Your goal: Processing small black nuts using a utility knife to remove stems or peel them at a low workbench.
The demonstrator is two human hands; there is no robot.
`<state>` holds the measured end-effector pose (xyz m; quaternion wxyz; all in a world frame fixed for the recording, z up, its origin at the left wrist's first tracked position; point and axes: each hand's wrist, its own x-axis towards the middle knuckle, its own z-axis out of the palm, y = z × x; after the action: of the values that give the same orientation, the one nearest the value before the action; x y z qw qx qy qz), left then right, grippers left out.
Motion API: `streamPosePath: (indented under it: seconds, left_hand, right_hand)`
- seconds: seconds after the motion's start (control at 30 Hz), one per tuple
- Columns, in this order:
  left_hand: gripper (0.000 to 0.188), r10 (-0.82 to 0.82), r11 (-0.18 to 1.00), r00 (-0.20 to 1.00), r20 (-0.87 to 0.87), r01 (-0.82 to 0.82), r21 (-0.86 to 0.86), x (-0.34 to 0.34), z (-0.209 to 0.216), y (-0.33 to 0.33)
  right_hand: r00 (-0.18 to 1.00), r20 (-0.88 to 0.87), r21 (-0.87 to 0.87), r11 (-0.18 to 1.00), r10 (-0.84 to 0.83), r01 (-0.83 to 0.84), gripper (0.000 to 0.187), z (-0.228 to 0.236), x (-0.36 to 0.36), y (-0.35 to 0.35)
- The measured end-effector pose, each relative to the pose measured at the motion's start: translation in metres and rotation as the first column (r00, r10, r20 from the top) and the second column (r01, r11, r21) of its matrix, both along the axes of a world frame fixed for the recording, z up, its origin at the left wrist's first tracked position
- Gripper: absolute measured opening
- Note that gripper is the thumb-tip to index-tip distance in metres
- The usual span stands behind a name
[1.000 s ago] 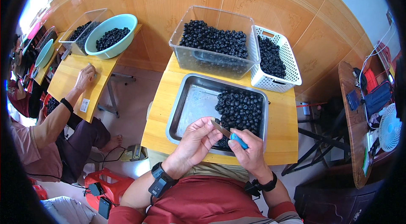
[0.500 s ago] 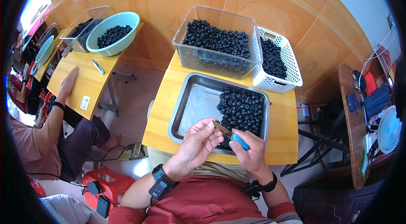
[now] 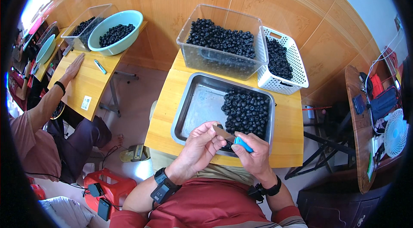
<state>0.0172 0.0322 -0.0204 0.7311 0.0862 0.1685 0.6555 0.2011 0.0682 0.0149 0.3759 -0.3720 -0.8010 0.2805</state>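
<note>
My right hand point(image 3: 254, 152) is closed round the blue handle of a small knife point(image 3: 244, 144), its blade pointing left toward my other hand. My left hand point(image 3: 198, 147) is pinched at the blade's tip; whatever is between those fingertips is too small or hidden to name. Both hands hover over the near edge of a metal tray point(image 3: 189, 99) on the wooden table. Small round black parts with holes in them point(image 3: 247, 112) are heaped in the tray's right half, and bare metal shows in its left half.
Behind the tray stand a clear plastic bin point(image 3: 223, 62) and a white perforated basket point(image 3: 292, 82), both holding more black parts. At left, a co-worker's hand point(image 3: 75, 66) rests on another table beside a blue-handled tool point(image 3: 100, 66) and a pale green basin point(image 3: 116, 47). A red stool point(image 3: 112, 187) stands lower left.
The knife blade has tilted slightly and shows a lighter face; my hands stay nearly in place. The co-worker's hand has slid farther up the neighbouring table.
</note>
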Motion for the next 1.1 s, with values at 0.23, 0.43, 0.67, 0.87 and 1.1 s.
streamPosePath:
  seconds: [0.23, 0.43, 0.67, 0.87, 1.1]
  left_hand:
    - [0.016, -0.02, 0.996, 0.997, -0.072, 0.026, 0.083, -0.006, 0.003, -0.001]
    - [0.015, -0.02, 0.996, 0.994, -0.109, 0.03, 0.089, -0.005, 0.018, -0.008]
    - [0.012, -0.05, 0.999, 0.988, -0.143, 0.047, -0.025, 0.005, 0.016, -0.009]
    - [0.009, -0.125, 0.987, 0.985, -0.118, 0.136, 0.089, -0.003, 0.007, -0.011]
    - [0.009, -0.132, 0.988, 0.981, -0.14, 0.142, 0.06, 0.002, 0.013, -0.01]
  right_hand:
    - [0.996, 0.023, 0.017, 0.997, -0.081, 0.081, 0.028, 0.003, -0.001, 0.0]
    - [0.974, -0.165, -0.27, 0.957, -0.157, 0.108, 0.032, 0.011, 0.007, 0.011]
    - [0.968, -0.223, -0.189, 0.968, 0.119, -0.163, 0.034, 0.018, -0.023, 0.005]
    - [0.962, -0.217, -0.317, 0.92, 0.166, -0.23, 0.026, 0.014, -0.019, 0.008]
    - [0.918, -0.358, -0.374, 0.875, 0.171, -0.308, 0.021, 0.011, -0.015, 0.009]
